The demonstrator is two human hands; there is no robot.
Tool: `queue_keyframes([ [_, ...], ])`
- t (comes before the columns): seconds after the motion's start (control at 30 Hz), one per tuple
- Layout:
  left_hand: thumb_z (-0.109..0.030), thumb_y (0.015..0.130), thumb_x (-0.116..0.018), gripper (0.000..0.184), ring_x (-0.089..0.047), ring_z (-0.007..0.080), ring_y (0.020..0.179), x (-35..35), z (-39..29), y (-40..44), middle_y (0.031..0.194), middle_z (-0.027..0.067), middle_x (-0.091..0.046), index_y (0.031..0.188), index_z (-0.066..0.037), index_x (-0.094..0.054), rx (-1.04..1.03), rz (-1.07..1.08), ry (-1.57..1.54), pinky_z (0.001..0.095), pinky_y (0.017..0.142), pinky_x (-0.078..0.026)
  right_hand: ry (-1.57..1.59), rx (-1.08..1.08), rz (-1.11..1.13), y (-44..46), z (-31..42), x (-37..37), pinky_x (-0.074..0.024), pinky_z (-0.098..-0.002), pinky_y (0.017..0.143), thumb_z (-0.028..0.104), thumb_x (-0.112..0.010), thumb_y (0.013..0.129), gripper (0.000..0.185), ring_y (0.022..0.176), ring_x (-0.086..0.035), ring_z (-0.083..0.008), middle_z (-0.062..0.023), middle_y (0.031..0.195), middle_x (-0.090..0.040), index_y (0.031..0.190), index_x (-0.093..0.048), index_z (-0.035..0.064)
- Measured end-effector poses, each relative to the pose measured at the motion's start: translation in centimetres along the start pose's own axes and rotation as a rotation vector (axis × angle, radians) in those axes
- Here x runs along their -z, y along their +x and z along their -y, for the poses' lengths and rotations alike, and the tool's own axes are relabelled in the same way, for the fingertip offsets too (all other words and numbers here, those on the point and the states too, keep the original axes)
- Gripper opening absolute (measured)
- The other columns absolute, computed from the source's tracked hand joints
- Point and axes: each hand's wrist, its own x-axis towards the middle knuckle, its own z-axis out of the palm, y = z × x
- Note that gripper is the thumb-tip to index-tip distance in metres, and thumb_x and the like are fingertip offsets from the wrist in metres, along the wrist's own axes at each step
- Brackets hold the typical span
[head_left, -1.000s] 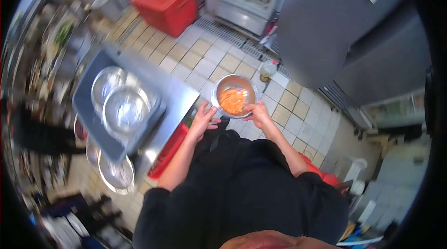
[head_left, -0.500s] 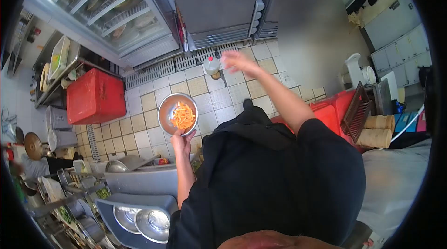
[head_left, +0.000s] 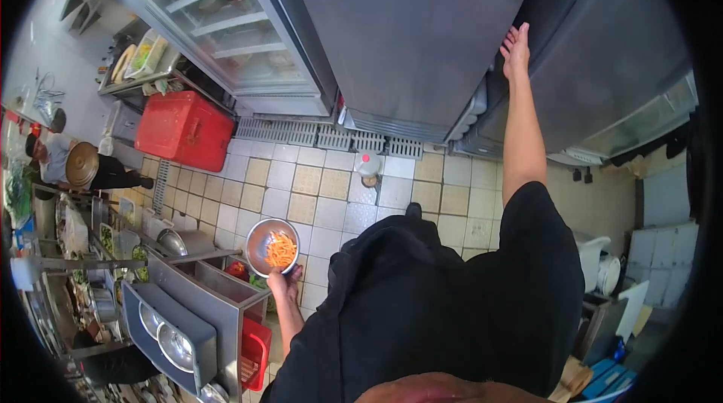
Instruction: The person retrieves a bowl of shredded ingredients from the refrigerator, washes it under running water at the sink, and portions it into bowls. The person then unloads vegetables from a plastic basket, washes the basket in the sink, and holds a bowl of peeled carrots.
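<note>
Your left hand [head_left: 284, 285]: holding round silver metal bowl [head_left: 257, 239], orange strips [head_left: 281, 250] inside. Right hand [head_left: 515, 50]: fingers half-open, near grey metal door [head_left: 418, 34].

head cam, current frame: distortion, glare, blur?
Head view: strong fisheye bending, black corners; head view: bright glints on the metal bowls at lower left, pale sheen on the glass fridge door; head view: orange strips and right hand legible, fine detail soft at far left.

From here I can't tell whether my right hand [head_left: 517, 50] touches the fridge [head_left: 410, 34]; the cooler [head_left: 292, 30] is cut off above, its contents [head_left: 242, 0] blurred.
</note>
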Motion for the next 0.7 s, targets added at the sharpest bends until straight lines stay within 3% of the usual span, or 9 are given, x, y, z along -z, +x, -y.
queue_keyframes([
  [0.1,-0.005,0.08,-0.047,0.035,-0.065,0.0373,0.078,-4.5,2.0,-2.6,0.094,0.0242,-0.062,0.111,0.011,-0.051,0.004,-0.024,-0.039,0.0533,0.074,-0.058,0.054,-0.037,-0.046,-0.8,0.6,-1.8,-0.0261,-0.037,0.11,0.066,-0.04,0.092,0.083,0.13,-0.043,-0.0243,-0.0129,0.142,-0.045,0.141,-0.04,0.0001],
  [0.2,-0.004,0.081,-0.047,0.038,-0.064,0.0388,0.081,-8.3,3.2,-4.2,0.103,0.0242,-0.061,0.116,0.011,-0.049,-0.004,0.011,-0.008,0.0533,0.076,-0.057,0.162,0.039,-0.008,2.8,-2.2,-1.2,-0.0256,-0.0359,0.111,0.063,-0.043,0.092,0.081,0.133,-0.039,-0.0254,-0.0139,0.144,-0.043,0.141,-0.039,-0.0018],
  [0.33,-0.002,0.08,-0.045,0.039,-0.065,0.0365,0.079,-13.1,4.2,-4.3,0.103,0.0236,-0.062,0.117,0.012,-0.048,-0.031,0.069,0.032,0.0527,0.075,-0.058,0.126,0.1,-0.029,4.8,-4.1,-0.3,-0.0255,-0.0342,0.111,0.059,-0.046,0.093,0.079,0.136,-0.035,-0.0267,-0.0155,0.148,-0.038,0.141,-0.037,-0.0037],
  [0.43,-0.001,0.078,-0.044,0.039,-0.065,0.0358,0.079,-15.2,5.5,-4.8,0.102,0.0238,-0.063,0.115,0.014,-0.048,-0.032,0.147,0.0,0.0516,0.075,-0.058,0.111,0.081,-0.057,4.6,-3.6,-0.6,-0.0284,-0.0335,0.109,0.058,-0.047,0.094,0.077,0.131,-0.041,-0.0255,-0.0152,0.143,-0.044,0.139,-0.042,-0.0037],
  [0.53,-0.002,0.079,-0.048,0.036,-0.064,0.0347,0.089,-18.0,7.2,-6.4,0.103,0.0225,-0.063,0.112,0.013,-0.052,-0.043,0.095,-0.001,0.051,0.079,-0.057,0.136,0.074,-0.032,5.3,-4.3,-0.3,-0.0344,-0.0347,0.105,0.057,-0.045,0.095,0.073,0.124,-0.047,-0.0249,-0.0142,0.137,-0.051,0.135,-0.047,-0.0043],
  [0.57,-0.001,0.081,-0.045,0.034,-0.067,0.0348,0.081,-19.1,8.0,-6.6,0.1,0.0258,-0.063,0.109,0.018,-0.05,-0.084,0.075,-0.066,0.0484,0.071,-0.06,0.131,0.04,-0.016,5.0,-3.9,-0.5,-0.0393,-0.0361,0.102,0.057,-0.041,0.096,0.072,0.12,-0.052,-0.0258,-0.0143,0.134,-0.052,0.131,-0.05,-0.005],
  [0.63,0.0,0.082,-0.045,0.031,-0.067,0.0351,0.077,-20.9,9.3,-7.2,0.096,0.027,-0.063,0.106,0.019,-0.05,-0.107,0.01,-0.09,0.0473,0.068,-0.061,0.195,0.115,0.118,5.1,-4.3,-0.3,-0.0442,-0.0395,0.098,0.057,-0.036,0.097,0.071,0.112,-0.057,-0.0286,-0.0151,0.131,-0.054,0.127,-0.052,-0.0045],
  [0.67,0.0,0.082,-0.045,0.03,-0.067,0.0355,0.076,-22.2,9.8,-7.7,0.095,0.0273,-0.063,0.105,0.019,-0.05,-0.106,-0.005,-0.094,0.0474,0.068,-0.061,0.197,0.07,0.118,3.5,-2.6,-0.8,-0.0378,-0.0393,0.105,0.058,-0.036,0.097,0.074,0.124,-0.049,-0.0289,-0.0148,0.136,-0.049,0.135,-0.044,-0.0048],
  [0.7,0.001,0.082,-0.045,0.03,-0.067,0.0372,0.077,-23.3,10.1,-8.1,0.098,0.0272,-0.062,0.106,0.018,-0.05,-0.064,-0.019,-0.107,0.0482,0.068,-0.061,0.19,0.064,0.13,4.0,-3.4,-0.7,-0.038,-0.0388,0.104,0.058,-0.037,0.097,0.073,0.123,-0.049,-0.028,-0.0149,0.135,-0.05,0.133,-0.046,-0.0049],
])
